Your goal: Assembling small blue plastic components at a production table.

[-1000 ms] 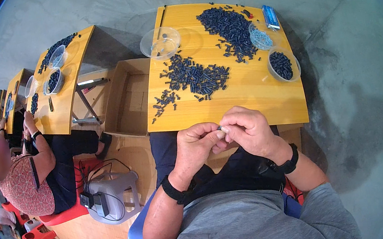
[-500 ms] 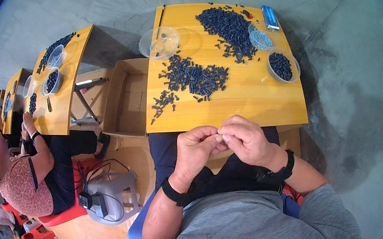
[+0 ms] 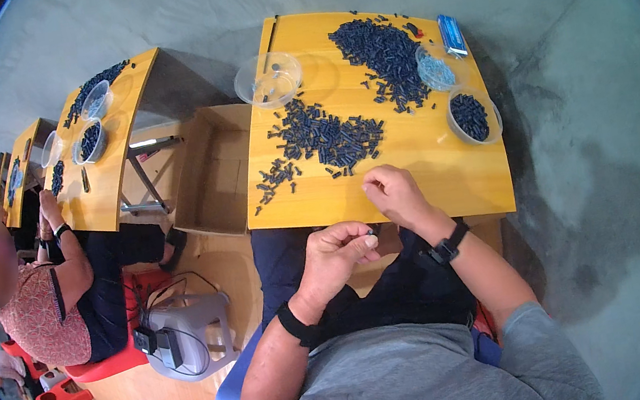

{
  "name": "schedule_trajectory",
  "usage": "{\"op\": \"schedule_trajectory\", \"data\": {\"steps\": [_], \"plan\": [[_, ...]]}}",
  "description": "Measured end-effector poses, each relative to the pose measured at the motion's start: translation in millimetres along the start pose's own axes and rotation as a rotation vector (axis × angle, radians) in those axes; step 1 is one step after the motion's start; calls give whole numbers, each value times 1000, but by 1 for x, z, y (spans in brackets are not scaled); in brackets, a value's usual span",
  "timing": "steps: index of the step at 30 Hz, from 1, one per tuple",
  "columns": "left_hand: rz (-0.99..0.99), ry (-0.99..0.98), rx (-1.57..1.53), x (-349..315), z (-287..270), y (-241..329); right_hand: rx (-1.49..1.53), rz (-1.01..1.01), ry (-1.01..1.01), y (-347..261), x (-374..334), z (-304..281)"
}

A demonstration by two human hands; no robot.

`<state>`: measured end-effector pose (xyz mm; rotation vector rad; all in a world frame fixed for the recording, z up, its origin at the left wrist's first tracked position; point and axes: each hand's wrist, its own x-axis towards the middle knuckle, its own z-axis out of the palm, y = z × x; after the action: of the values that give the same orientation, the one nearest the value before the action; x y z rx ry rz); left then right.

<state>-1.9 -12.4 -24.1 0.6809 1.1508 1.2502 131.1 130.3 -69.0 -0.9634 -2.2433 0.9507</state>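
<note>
My left hand is curled over my lap, below the front edge of the yellow table, pinching a small dark piece between thumb and fingers. My right hand rests over the table's front edge with its fingers bent; I cannot see anything in it. A loose pile of small dark blue cylinders lies just beyond my right hand. A bigger pile sits at the far side.
A clear bowl stands at the table's far left, a bowl of dark pieces and a clear one at the right, a blue packet behind. An open cardboard box sits left. Another person works at the neighbouring table.
My hands were joined together over my lap. They have separated: the right hand moved up onto the table edge, while the left stayed low with the small piece.
</note>
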Motion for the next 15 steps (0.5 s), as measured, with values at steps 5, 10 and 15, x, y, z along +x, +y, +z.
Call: {"op": "schedule_trajectory", "data": {"steps": [5, 10, 15], "plan": [[34, 16, 23, -2, -5, -5, -277, 58, -12, 2, 22, 18], [35, 58, -35, -2, -9, -2, -400, 71, -26, 2, 27, 24], [35, 60, -76, -1, -9, -5, -424, 71, 24, 11, 27, 31]]}}
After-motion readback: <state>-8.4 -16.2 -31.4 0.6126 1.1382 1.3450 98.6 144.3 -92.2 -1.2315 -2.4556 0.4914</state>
